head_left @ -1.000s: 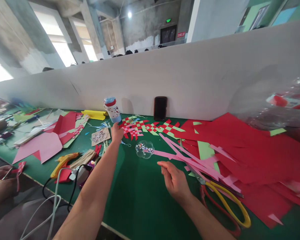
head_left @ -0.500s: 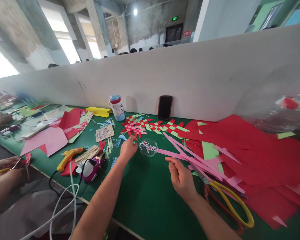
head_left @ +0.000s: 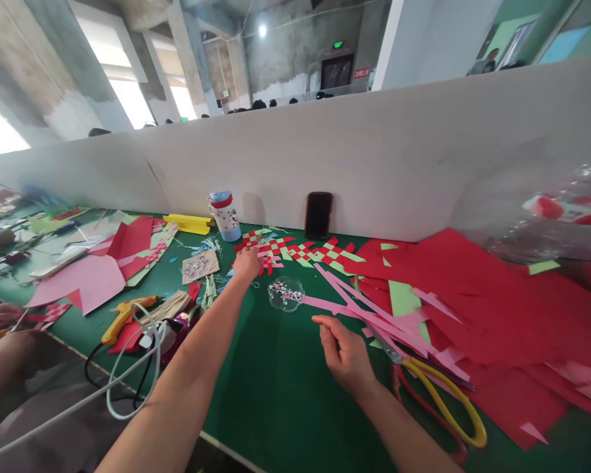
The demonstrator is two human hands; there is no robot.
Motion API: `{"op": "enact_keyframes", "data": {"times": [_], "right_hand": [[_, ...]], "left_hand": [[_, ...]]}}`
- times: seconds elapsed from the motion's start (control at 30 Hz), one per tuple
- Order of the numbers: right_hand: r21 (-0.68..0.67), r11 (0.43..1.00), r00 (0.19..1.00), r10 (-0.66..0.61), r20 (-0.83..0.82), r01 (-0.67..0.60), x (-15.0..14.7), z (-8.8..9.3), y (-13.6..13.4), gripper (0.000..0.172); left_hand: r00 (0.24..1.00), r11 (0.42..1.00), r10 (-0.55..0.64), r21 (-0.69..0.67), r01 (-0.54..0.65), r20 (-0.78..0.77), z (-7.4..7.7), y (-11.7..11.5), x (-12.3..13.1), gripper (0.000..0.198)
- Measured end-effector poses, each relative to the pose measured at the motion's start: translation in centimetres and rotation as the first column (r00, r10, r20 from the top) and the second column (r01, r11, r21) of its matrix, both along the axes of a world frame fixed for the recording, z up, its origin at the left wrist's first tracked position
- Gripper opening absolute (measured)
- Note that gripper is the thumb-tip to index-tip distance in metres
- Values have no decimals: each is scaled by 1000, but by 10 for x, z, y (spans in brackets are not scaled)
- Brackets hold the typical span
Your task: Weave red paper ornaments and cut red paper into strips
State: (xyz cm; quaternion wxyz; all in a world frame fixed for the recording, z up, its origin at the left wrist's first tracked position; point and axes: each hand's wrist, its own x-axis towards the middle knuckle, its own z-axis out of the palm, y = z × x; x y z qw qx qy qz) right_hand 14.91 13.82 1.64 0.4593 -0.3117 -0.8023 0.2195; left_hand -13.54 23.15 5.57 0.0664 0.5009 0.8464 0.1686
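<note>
My left hand (head_left: 247,264) rests on the near edge of a woven red, pink and green paper lattice (head_left: 295,251), its fingers curled and partly hidden. My right hand (head_left: 342,351) hovers over the green table mat (head_left: 270,387), fingers loosely curled, holding nothing. Just beyond it lie long pink paper strips (head_left: 364,310). Between my hands sits a clear flower-shaped plastic dish (head_left: 285,294) with small beads inside. Scissors with yellow and red handles (head_left: 440,407) lie to the right of my right hand.
Red paper sheets (head_left: 497,309) cover the right side. A hot glue gun (head_left: 128,314) and white cable (head_left: 128,355) lie left. A bottle (head_left: 225,217) and phone (head_left: 318,215) stand by the white partition (head_left: 374,144). A co-worker's hands (head_left: 0,318) show at far left.
My left hand has moved forward, away from the plastic dish and onto the woven lattice. My right hand has shifted only slightly. The white cable has swung to a new position.
</note>
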Motion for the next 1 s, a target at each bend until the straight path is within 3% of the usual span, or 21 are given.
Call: {"op": "enact_keyframes", "data": {"times": [0.17, 0.33, 0.53, 0.63, 0.7, 0.87, 1.0], "right_hand": [[-8, 1000, 1000, 3, 17, -2, 0, -1, 0, 25], [-18, 1000, 999, 24, 26, -23, 0, -1, 1, 27], [-28, 999, 999, 32, 22, -31, 0, 0, -1, 27], [-41, 999, 1000, 19, 4, -18, 0, 2, -2, 25], [-55, 998, 999, -19, -30, 18, 1, 2, -1, 24], [-105, 980, 968, -185, -168, 169, 6, 2, 7, 24], [-109, 980, 968, -184, -170, 167, 6, 0, 7, 26]], "left_hand": [[999, 999, -17, -40, 18, 28, -8, 10, -1, 33], [987, 1000, -21, 16, 19, 160, -9, 10, -6, 35], [910, 969, -82, 246, -23, 407, 22, -5, -3, 35], [835, 928, -189, 373, -21, 517, 38, -33, 12, 34], [783, 907, -276, 421, 21, 557, 39, -63, 30, 33], [729, 905, -401, 362, 223, 554, 6, -147, 87, 18], [802, 904, -413, 302, 302, 432, -16, -192, 107, 21]]}}
